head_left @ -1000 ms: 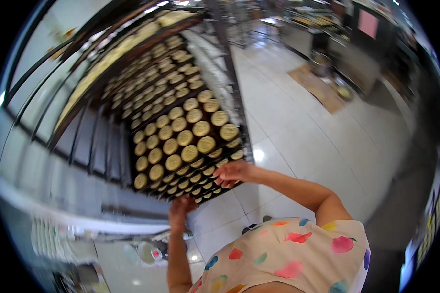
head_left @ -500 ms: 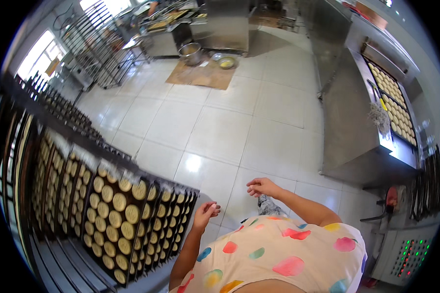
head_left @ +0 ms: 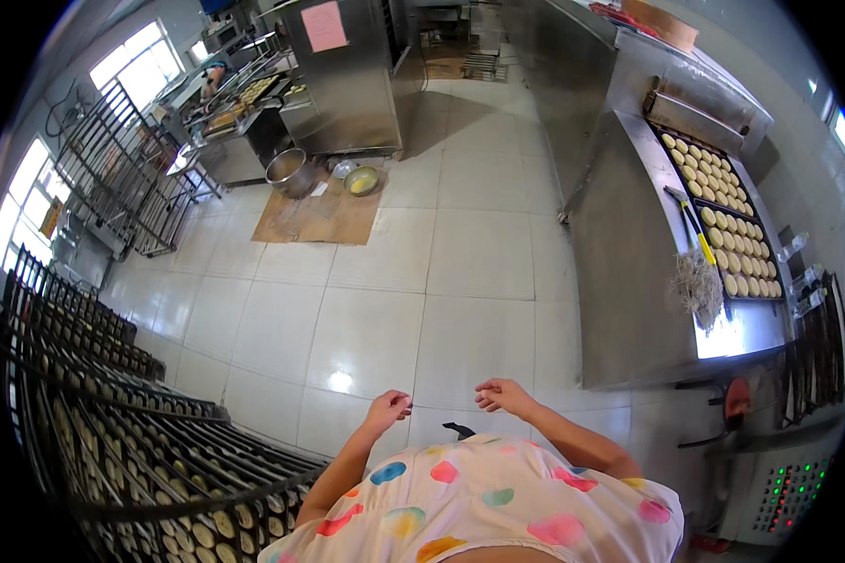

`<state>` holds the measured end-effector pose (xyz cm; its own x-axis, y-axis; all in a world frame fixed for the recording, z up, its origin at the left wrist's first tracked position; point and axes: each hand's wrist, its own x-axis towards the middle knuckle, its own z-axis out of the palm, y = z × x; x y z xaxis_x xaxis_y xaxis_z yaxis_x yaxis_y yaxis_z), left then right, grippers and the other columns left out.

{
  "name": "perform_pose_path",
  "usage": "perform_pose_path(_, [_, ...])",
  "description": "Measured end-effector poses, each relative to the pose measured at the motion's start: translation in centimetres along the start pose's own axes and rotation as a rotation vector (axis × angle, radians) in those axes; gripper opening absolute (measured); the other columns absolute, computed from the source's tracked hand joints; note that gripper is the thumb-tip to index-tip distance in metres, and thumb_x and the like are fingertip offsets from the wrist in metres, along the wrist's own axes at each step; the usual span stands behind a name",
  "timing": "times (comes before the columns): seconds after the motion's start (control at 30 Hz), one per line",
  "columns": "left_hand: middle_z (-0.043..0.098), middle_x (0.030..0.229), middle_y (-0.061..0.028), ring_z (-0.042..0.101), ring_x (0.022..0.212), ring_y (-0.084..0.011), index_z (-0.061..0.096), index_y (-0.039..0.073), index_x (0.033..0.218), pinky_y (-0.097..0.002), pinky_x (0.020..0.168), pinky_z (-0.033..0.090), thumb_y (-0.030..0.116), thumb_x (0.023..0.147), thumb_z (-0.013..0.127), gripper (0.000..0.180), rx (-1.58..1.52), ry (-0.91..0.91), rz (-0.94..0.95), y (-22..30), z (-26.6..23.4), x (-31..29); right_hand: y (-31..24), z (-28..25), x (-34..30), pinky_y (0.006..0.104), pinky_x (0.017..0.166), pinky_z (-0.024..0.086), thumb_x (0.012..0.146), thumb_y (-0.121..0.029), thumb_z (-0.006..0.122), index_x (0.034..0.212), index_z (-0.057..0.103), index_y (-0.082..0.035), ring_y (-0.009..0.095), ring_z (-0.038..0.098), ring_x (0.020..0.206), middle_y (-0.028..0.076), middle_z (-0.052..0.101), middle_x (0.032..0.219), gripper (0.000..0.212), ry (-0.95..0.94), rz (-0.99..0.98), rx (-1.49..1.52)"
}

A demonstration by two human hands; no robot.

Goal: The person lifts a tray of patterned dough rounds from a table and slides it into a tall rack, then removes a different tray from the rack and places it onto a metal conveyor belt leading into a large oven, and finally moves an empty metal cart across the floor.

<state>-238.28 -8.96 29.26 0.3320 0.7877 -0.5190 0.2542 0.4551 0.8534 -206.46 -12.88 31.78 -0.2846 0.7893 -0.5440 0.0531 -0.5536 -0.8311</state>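
**Hands now away from the pastry rack (head_left: 197, 500)**

Head view: a second ago both hands were at the rack's trays; now the left hand (head_left: 390, 410) and right hand (head_left: 504, 396) hang apart above the tiled floor (head_left: 366, 328), fingers loosely curled around nothing. The rack, loaded with round pastries (head_left: 223, 523), stands lower left. Any writing on the pink sheet (head_left: 324, 26) is too small to read. A shallow basin (head_left: 373, 175) holds something yellow (head_left: 359, 186); two dark trays (head_left: 725, 207) at right hold pale rounds (head_left: 706, 217).
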Motion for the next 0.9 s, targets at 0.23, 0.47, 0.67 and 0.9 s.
perform_pose_path(0.23, [0.064,0.092,-0.0111,0.064,0.078,-0.0186,0.056,-0.001,0.104,-0.0293,0.065,0.052,0.025,0.088,0.058,0.031,0.111,-0.032,-0.187,3.2,-4.5,10.6,-6.8,-5.0,6.2,0.0318,0.076,0.052,0.092,-0.016,0.049,0.115,0.053,0.001,0.019,0.062,0.088,0.013,0.062,0.101,0.029,0.11,-0.096,0.156])
perform_pose_path(0.47, [0.064,0.089,-0.0113,0.064,0.076,-0.0183,0.055,-0.002,0.103,-0.0289,0.064,0.052,0.023,0.088,0.057,0.029,0.105,-0.107,-0.048,12.1,-7.5,25.7,-15.3,-13.5,14.6,0.0301,0.073,0.052,0.091,-0.015,0.05,0.115,0.053,0.001,0.018,0.062,0.085,0.012,0.063,0.099,0.029,0.324,-0.144,0.092])
perform_pose_path(0.67, [0.063,0.088,-0.0106,0.063,0.074,-0.0169,0.055,-0.001,0.099,-0.0275,0.064,0.052,0.022,0.089,0.057,0.025,0.028,-0.255,-0.035,20.8,-6.7,37.9,-11.6,-23.0,21.0,0.0311,0.065,0.053,0.089,-0.016,0.053,0.111,0.055,0.003,0.019,0.063,0.077,0.014,0.064,0.094,0.029,0.569,0.005,0.047])
perform_pose_path(0.9, [0.064,0.088,-0.0098,0.063,0.073,-0.0165,0.055,0.002,0.1,-0.0277,0.064,0.052,0.021,0.089,0.057,0.022,-0.002,-0.334,0.001,29.3,-4.4,51.5,1.5,-30.9,20.3,0.0344,0.054,0.055,0.083,-0.015,0.057,0.079,0.063,0.003,0.022,0.064,0.059,0.014,0.064,0.069,0.019,0.698,0.6,0.221])
